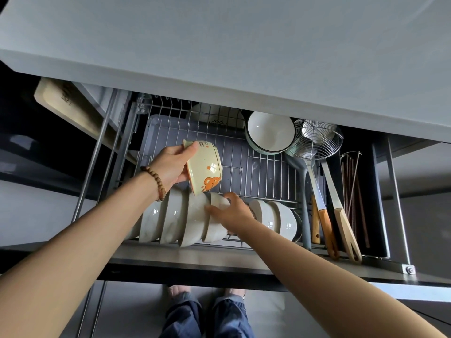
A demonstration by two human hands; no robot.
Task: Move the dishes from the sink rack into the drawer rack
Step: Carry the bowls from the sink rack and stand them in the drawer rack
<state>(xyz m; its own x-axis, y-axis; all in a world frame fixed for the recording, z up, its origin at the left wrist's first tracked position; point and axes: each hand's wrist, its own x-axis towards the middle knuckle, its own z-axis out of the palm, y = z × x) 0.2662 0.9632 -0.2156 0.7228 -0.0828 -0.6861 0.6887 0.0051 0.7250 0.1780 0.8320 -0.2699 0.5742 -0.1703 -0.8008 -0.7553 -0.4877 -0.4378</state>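
Note:
The wire drawer rack [258, 167] is pulled out under the counter. My left hand [170, 164] grips a cream bowl with an orange bear print [205, 167], tilted on its side above the rack's front row. In that row several white bowls [170, 215] stand on edge. My right hand [231, 211] holds the rim of one of them, a white bowl [216, 225] near the row's middle. Two more white bowls [275, 215] stand just right of that hand.
A large white bowl [269, 132] and a plate [214, 115] sit at the rack's back. A wire skimmer [314, 140], wooden-handled utensils [341, 223] and chopsticks [351, 191] fill the right compartment. The counter [219, 45] overhangs the back. A cutting board [66, 106] stands at left.

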